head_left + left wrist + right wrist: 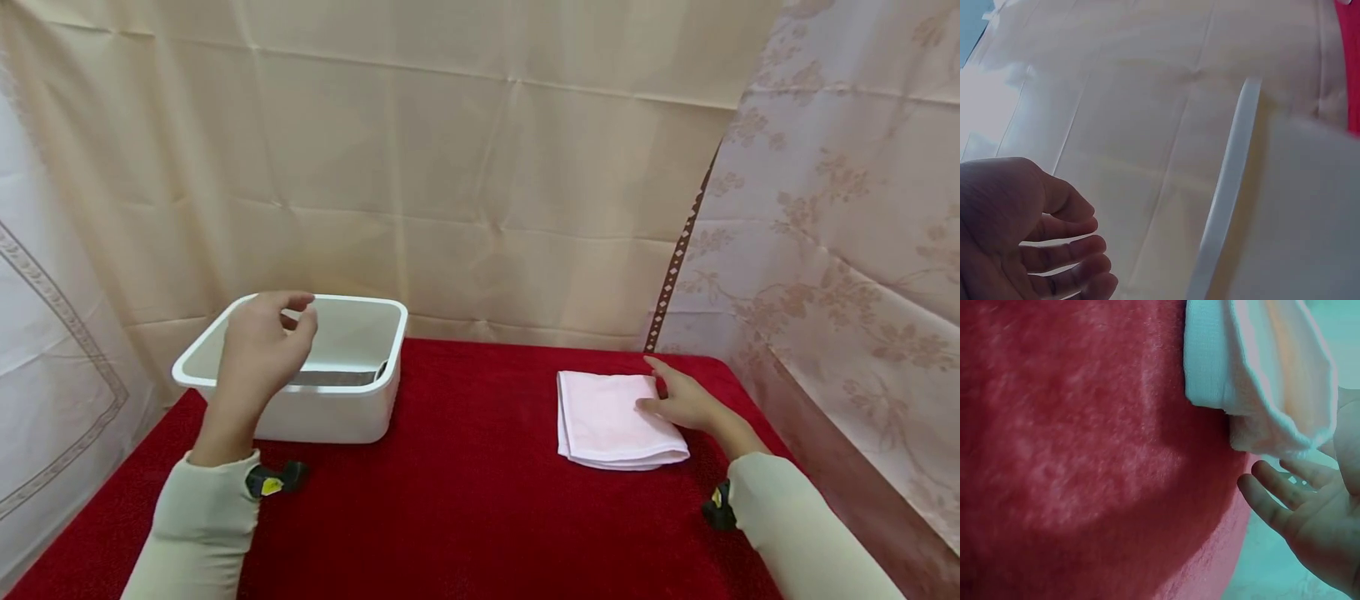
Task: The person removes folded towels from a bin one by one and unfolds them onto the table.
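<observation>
A folded pale pink towel [611,417] lies on the red-covered table. At its right edge is my right hand [682,400], thumb and fingers apart, with the thumb tip at the cloth. The right wrist view shows the fingers [1269,503] fairly straight beside the towel's folded edge [1210,362]. My left hand [266,342] hangs above the left part of a white plastic basin [322,417]. Its fingers are loosely bent and nothing is between them, as the left wrist view of the hand [1041,231] also shows. A grey flat thing [333,378] lies inside the basin, partly hidden by its rim.
A red velvety cloth [472,500] covers the table. Beige curtain [450,167] hangs behind it, with a flowered curtain [862,250] at the right and a white one [45,375] at the left. The basin's rim [1229,181] stands close to the left hand.
</observation>
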Tool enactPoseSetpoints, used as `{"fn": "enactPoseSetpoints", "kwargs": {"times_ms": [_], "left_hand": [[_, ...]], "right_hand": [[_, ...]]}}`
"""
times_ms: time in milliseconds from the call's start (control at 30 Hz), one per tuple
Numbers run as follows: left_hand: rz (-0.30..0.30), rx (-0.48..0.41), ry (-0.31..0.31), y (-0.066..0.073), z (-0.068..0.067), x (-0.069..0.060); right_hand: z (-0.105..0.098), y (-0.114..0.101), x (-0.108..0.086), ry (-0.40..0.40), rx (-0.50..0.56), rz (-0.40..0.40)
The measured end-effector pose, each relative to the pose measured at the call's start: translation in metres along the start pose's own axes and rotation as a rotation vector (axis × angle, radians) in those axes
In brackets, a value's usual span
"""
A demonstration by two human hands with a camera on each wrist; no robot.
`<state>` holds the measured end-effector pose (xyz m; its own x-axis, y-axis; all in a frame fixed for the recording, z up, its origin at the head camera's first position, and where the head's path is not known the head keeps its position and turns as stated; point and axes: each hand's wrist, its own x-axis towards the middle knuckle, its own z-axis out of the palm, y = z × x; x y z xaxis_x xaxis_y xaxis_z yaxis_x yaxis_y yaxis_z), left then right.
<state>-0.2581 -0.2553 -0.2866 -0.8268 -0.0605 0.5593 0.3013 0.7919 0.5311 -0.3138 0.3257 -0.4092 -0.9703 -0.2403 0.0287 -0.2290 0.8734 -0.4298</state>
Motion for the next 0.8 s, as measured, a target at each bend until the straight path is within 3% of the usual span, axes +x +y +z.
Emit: {"fn": "enactPoseSetpoints", "kwargs": {"times_ms": [133, 267, 533, 800], "left_hand": [[0.079, -0.031, -0.016, 0.019, 0.02, 0.0], [0.145, -0.071, -0.081, 0.037, 0.04, 0.0], [0.27, -0.043, -0.167, 0.074, 0.073, -0.007], [0.306, -0.026, -0.258, 0.094, 0.112, -0.015]], "right_hand": [[-0.002, -0.002, -0.006, -0.026, 0.074, 0.087], [-0.004, -0.002, -0.011, -0.045, 0.221, 0.157], [-0.007, 0.002, -0.016, -0.105, 0.469, 0.295], [-0.008, 0.003, -0.022, -0.143, 0.592, 0.41]]}}
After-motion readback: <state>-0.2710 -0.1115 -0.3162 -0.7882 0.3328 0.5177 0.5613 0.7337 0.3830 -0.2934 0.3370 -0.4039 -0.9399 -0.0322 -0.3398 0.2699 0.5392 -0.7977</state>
